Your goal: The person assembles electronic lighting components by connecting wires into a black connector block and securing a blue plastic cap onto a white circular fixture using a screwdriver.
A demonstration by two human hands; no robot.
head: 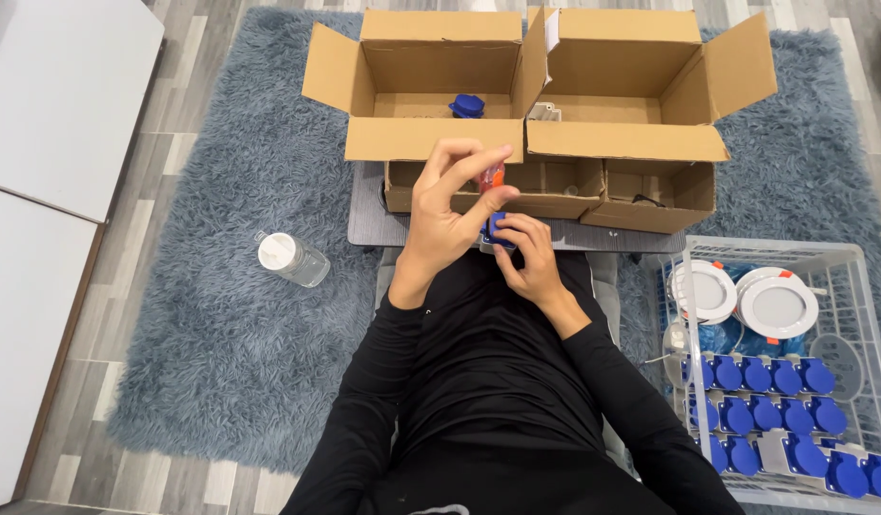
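My left hand (450, 205) is raised in front of the cardboard boxes, its fingers closed around a small orange-and-white tool (493, 177). Just below it, my right hand (526, 259) grips a small blue part (498, 229) held against my lap. The tool's lower end meets the blue part; the contact itself is hidden by my fingers. Both arms wear black sleeves.
Two open cardboard boxes (440, 138) (626, 141) stand on a low dark table (369, 215), one holding a blue part (467, 105). A white wire basket (841, 262) at right holds round white lamps and several blue parts. A clear bottle (293, 258) lies on the grey rug.
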